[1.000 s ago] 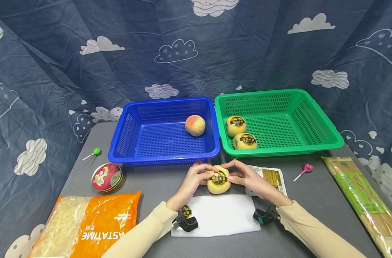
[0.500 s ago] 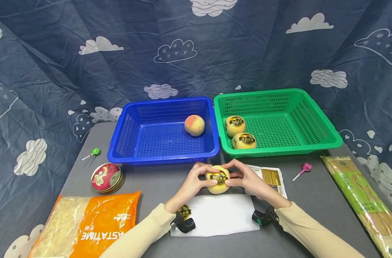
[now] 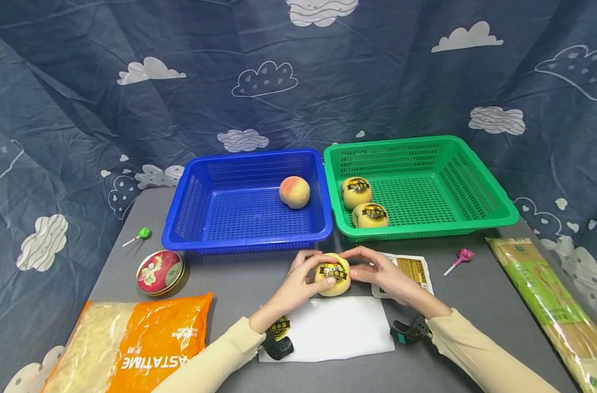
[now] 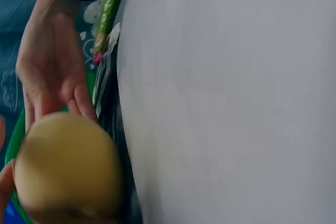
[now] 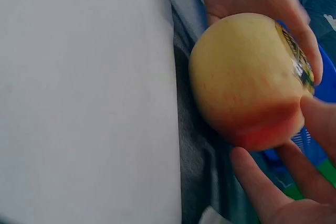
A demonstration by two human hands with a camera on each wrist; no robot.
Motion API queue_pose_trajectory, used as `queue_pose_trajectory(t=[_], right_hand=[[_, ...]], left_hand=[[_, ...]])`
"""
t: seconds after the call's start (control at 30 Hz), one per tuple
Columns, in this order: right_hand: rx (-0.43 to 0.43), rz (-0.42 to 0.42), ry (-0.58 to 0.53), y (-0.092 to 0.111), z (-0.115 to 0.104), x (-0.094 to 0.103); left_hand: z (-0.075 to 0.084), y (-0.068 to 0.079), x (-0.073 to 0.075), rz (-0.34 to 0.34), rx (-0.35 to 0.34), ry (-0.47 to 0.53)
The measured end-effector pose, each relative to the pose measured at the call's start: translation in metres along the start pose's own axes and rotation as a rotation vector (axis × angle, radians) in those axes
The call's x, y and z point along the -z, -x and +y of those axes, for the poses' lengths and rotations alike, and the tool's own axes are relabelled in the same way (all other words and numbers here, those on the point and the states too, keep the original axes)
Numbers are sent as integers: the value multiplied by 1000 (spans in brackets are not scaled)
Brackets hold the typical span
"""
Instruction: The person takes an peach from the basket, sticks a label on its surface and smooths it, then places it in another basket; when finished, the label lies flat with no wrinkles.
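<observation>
A yellow peach (image 3: 335, 290) with a black-and-gold label (image 3: 332, 269) is held between both hands, just beyond a white sheet (image 3: 340, 330). My left hand (image 3: 298, 281) grips its left side, fingers over the top and thumb pressing on the label. From the right, my right hand (image 3: 388, 277) holds it between thumb and fingertips. The right wrist view shows the reddish underside of the peach (image 5: 247, 77), with the right thumb and fingers touching it. Another label (image 3: 280, 327) lies on the sheet's left end, partly covered by the left wrist.
A blue basket (image 3: 246, 241) holds one unlabelled peach (image 3: 294, 192). The green basket (image 3: 436, 225) holds two labelled peaches (image 3: 370, 216). Around lie a round red tin (image 3: 160, 273), an orange pasta bag (image 3: 161, 338), two lollipops (image 3: 464, 255), a white packet (image 3: 416, 270) and a long green-and-tan packet (image 3: 554, 295).
The left thumb has moved down onto the label's face. The right thumb came onto the label, then shifted back to the peach's right edge. The peach has stayed nearly in place.
</observation>
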State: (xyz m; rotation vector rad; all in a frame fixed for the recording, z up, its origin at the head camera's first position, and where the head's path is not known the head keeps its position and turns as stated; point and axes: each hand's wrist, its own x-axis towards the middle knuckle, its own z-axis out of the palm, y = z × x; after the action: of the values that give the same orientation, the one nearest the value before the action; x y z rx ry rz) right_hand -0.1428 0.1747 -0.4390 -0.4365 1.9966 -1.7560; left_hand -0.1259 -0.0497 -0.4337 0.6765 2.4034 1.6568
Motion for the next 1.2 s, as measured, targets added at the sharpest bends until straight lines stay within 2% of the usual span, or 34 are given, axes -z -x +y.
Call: queue_pose_trajectory(t=[0.13,0.23,0.3,0.43,0.47,0.6,0.67,0.7,0.73,0.87,0.97,1.1,1.2], right_hand=[[57,30,73,14,-7,8],[122,105,120,25,-6,26],[173,152,114,29,11,50],[184,281,111,36,56,107],[205,290,74,39,59,116],[199,384,19,45,71,148],[211,391,-66,47,66,154],[185,423,-61,46,71,159],[184,421,-73,46,69,160],[175,428,-107,45,66,161],[164,457,-91,43,72,163],[180,455,-106,44,75,163],[188,455,-131,44,77,163]], left_hand=[[-14,-3,-12,45,-20,-142],[-10,-4,-14,33,-57,-107],[-4,-5,-15,2,-93,-94],[17,-12,-18,-57,-165,-79],[25,-16,-18,-65,-178,-70],[53,-41,-21,-67,-225,-2],[65,-61,-22,-58,-240,35],[70,-73,-23,-48,-245,39],[75,-85,-24,-39,-244,42],[81,-134,-35,17,-198,-20],[78,-164,-49,36,-116,-52],[70,-188,-69,65,11,-85],[66,-197,-82,81,96,-218]])
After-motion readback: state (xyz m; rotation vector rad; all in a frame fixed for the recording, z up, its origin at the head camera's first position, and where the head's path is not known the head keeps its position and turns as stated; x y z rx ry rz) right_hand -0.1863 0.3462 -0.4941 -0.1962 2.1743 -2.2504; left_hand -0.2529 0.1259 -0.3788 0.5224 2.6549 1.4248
